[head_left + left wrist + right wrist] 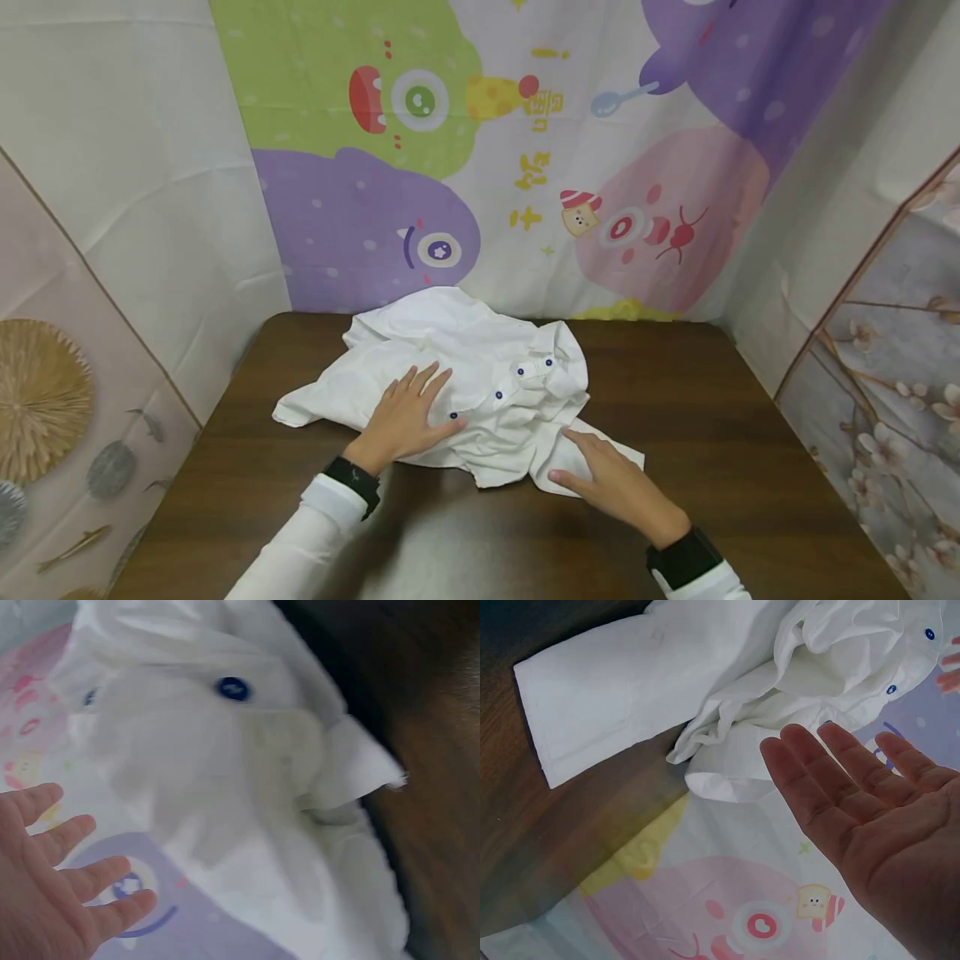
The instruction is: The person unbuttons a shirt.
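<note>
A white shirt (450, 350) with dark blue buttons lies crumpled on the brown table, its collar toward the right and one sleeve (592, 458) spread at the front right. My left hand (405, 417) is over the middle of the shirt, fingers spread and pointing away from me. In the left wrist view its fingers look extended, with nothing in them. Near the right sleeve is my right hand (615, 483), thumb apart from the fingers and holding nothing. The right wrist view shows its palm (907, 847) with fingers nearly straight. Whether either hand touches the cloth, I cannot tell.
The wooden table (712, 467) stretches around the shirt. Behind it hangs a cloth (517, 267) printed with cartoon monsters, meeting the table's back edge. Pale patterned panels stand on the left (120, 233) and right (870, 350).
</note>
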Motion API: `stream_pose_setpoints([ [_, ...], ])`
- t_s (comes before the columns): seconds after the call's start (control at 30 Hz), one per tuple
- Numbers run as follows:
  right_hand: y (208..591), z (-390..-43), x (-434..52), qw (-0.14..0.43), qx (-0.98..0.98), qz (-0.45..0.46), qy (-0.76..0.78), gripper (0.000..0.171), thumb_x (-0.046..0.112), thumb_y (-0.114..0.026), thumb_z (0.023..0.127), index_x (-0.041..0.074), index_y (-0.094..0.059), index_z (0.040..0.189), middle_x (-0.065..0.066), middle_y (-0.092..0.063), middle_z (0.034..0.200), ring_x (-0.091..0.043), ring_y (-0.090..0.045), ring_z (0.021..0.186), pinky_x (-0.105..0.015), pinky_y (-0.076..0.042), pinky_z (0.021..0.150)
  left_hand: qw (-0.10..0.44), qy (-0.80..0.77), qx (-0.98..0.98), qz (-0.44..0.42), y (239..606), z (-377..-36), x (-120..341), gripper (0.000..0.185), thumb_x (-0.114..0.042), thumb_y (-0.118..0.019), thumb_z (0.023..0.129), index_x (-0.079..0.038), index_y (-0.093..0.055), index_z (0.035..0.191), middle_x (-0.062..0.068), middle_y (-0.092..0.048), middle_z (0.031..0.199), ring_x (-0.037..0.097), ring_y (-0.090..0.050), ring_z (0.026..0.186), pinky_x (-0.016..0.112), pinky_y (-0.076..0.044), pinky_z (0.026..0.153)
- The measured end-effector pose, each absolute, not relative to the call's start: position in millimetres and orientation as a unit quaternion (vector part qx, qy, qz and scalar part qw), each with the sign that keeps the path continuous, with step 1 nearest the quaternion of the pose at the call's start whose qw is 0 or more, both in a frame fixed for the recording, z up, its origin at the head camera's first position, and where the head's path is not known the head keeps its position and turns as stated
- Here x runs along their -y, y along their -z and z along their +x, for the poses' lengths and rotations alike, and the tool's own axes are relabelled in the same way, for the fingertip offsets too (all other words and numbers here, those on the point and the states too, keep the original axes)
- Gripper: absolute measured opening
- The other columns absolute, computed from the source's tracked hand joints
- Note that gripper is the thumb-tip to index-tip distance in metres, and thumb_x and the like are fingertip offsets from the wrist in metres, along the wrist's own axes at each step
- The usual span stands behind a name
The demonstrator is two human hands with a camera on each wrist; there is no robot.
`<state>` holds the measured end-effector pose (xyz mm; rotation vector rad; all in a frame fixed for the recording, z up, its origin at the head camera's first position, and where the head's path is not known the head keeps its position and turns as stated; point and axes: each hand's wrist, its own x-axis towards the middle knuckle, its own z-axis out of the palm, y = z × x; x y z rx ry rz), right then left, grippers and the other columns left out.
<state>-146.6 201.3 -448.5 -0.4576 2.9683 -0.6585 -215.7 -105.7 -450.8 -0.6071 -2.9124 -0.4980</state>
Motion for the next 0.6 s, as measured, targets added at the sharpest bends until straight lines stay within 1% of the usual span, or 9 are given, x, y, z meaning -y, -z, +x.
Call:
stream_pose_setpoints([
  [0.2,450.7,-144.8,-201.1,0.038,-0.965,-0.144,0.214,0.067,0.054,-0.058,0.084,0.009,-0.048,0.133,-0.01,-0.053,0.132,-0.032,-0.049,0.121,-0.051,-0.042,0.094,0.046,0.174,0.963,-0.201,469.6,-225.0,107.3,0.079,-0.058,-0.058,0.079,-0.014,-0.038,0.142,0.013,-0.037,0.146,0.041,-0.031,0.134,0.06,-0.026,0.104],
  [0.33,451.4,-143.3,-201.1,0.043,-0.964,-0.145,0.217,0.068,0.055,-0.057,0.084,0.009,-0.049,0.132,-0.011,-0.054,0.131,-0.033,-0.05,0.12,-0.051,-0.042,0.094,0.052,0.165,0.965,-0.198,481.2,-229.3,107.2,0.076,-0.05,-0.064,0.079,-0.011,-0.039,0.14,0.015,-0.042,0.141,0.04,-0.038,0.129,0.058,-0.031,0.101],
  [0.4,452.2,-142.5,-201.3,0.046,-0.964,-0.145,0.217,0.068,0.055,-0.057,0.084,0.009,-0.049,0.132,-0.011,-0.054,0.131,-0.033,-0.05,0.121,-0.051,-0.041,0.095,0.065,0.163,0.965,-0.196,486.2,-230.8,106.3,0.072,-0.043,-0.067,0.079,-0.009,-0.041,0.138,0.017,-0.048,0.135,0.04,-0.045,0.122,0.056,-0.036,0.097],
  [0.47,453.0,-141.8,-201.6,0.048,-0.964,-0.143,0.218,0.067,0.055,-0.057,0.084,0.009,-0.05,0.132,-0.011,-0.054,0.131,-0.033,-0.05,0.12,-0.051,-0.041,0.095,0.075,0.159,0.966,-0.191,490.6,-232.1,105.1,0.068,-0.036,-0.069,0.079,-0.008,-0.044,0.135,0.017,-0.054,0.126,0.038,-0.052,0.111,0.053,-0.041,0.09],
  [0.6,454.0,-140.2,-202.9,0.051,-0.964,-0.14,0.22,0.065,0.053,-0.058,0.084,0.008,-0.051,0.131,-0.011,-0.055,0.13,-0.033,-0.05,0.12,-0.049,-0.041,0.096,0.086,0.151,0.969,-0.177,495.4,-233.9,101.5,0.052,-0.022,-0.069,0.079,-0.007,-0.053,0.126,0.015,-0.062,0.107,0.034,-0.06,0.093,0.048,-0.047,0.077],
])
